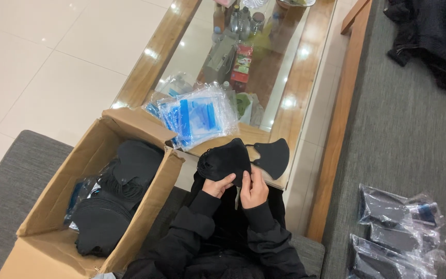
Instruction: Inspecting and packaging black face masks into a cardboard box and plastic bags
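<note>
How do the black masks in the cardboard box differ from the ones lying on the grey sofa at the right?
The masks in the box lie loose and bare in a heap; the masks on the sofa are sealed in clear plastic bags. The box masks sit inside a cardboard box; the bagged ones rest openly on the cushion. Both are black.

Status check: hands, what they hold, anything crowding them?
Left hand and right hand grip black mask stack. One mask splayed right. Cardboard box close left.

box (52, 217) left, masks (117, 191) in it; pouches (197, 113) on table (300, 77); packs (396, 232) right
</note>
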